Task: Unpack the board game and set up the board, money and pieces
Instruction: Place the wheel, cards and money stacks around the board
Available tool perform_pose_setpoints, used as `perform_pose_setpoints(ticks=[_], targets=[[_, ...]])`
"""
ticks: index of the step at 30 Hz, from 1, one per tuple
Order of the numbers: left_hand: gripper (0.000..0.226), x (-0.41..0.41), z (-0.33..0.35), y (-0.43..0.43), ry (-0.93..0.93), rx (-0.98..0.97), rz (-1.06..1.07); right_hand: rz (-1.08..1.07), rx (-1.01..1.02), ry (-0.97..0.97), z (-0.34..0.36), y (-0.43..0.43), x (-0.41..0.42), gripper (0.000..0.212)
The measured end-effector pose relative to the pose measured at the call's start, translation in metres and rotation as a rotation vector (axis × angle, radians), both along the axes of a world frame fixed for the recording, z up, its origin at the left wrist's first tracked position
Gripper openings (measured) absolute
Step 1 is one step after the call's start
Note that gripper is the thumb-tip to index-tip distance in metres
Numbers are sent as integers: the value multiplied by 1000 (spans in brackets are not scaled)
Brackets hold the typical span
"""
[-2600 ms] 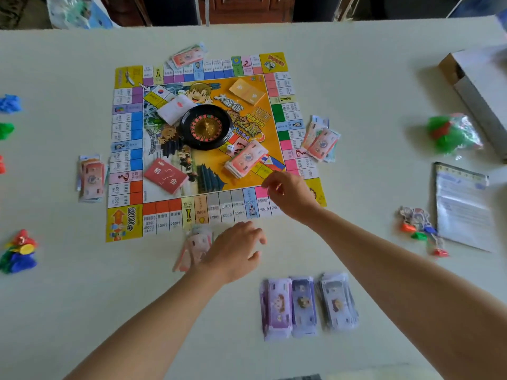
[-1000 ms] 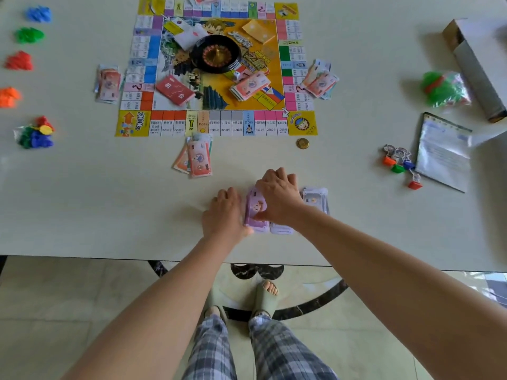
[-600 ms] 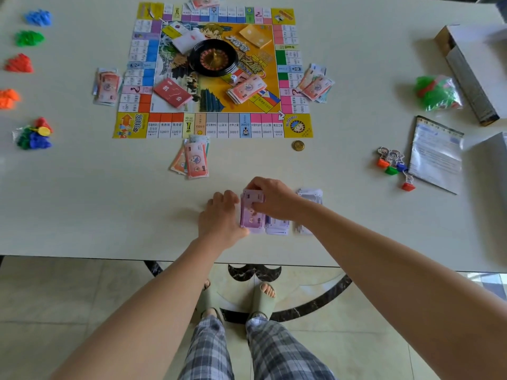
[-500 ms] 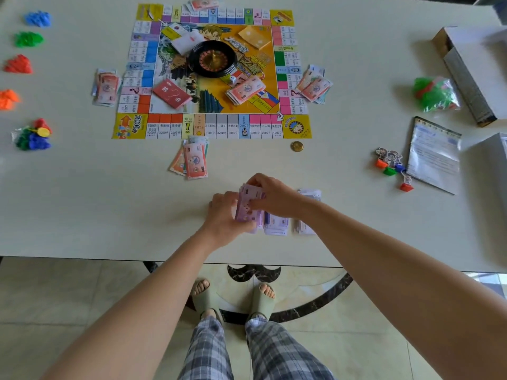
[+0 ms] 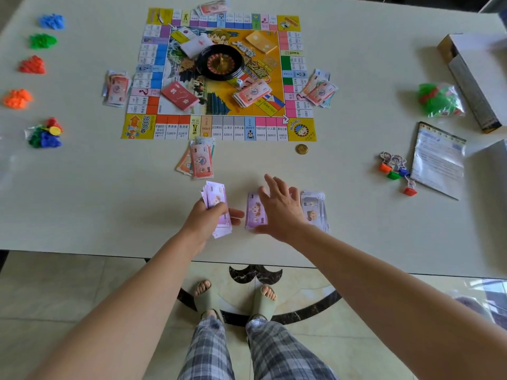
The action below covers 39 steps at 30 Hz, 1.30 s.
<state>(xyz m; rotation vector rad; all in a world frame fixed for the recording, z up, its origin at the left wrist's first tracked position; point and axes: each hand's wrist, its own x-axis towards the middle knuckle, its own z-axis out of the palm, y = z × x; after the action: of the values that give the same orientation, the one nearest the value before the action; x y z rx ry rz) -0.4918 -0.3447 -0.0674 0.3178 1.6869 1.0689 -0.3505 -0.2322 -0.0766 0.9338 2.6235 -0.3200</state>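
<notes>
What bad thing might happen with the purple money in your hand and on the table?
1. The purple notes in the left hand are fanned out loosely, so some might slip and scatter.
2. The purple pile and the pale pile lie near the table front edge. A sweep of the open right hand might knock them to the floor.
3. The piles look alike, so they might get mixed.
</notes>
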Motion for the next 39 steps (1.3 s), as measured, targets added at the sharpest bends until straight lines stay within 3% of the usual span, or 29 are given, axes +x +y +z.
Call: perform_pose_setpoints(ticks=[6, 10, 15, 17, 19, 21, 24, 27, 31, 35, 39], targets=[[25, 6, 1, 2, -72, -7, 99, 4, 84, 180, 0, 3, 4, 54], [18, 7, 0, 4, -55, -18, 148, -101, -37, 355, 4, 7, 4, 62], [23, 15, 10, 7, 6, 32, 76, -32, -154, 451, 11, 6, -2, 61], [25, 16, 11, 7, 49, 30, 73, -84, -357, 458, 16, 4, -4, 67], [24, 13, 15, 4, 55, 40, 78, -301, -692, 521, 27, 4, -11, 69], [24, 9, 18, 0, 59, 40, 74, -489, -862, 560, 31, 7, -20, 49], [26, -3, 23, -5, 97, 7, 107, -546, -815, 545, 33, 8, -38, 21], [14, -27, 26, -7, -84, 53, 271, -680, -798, 639, 35, 9, -66, 6], [29, -73, 29, -8, -273, 142, 364, -668, -646, 602, 27, 19, -111, 22], [36, -121, 25, -7, -306, 128, 303, -622, -470, 530, 13, 23, -151, 12], [30, -164, 21, -2, -300, 89, 222, -633, -338, 478, -7, 22, -174, 28]])
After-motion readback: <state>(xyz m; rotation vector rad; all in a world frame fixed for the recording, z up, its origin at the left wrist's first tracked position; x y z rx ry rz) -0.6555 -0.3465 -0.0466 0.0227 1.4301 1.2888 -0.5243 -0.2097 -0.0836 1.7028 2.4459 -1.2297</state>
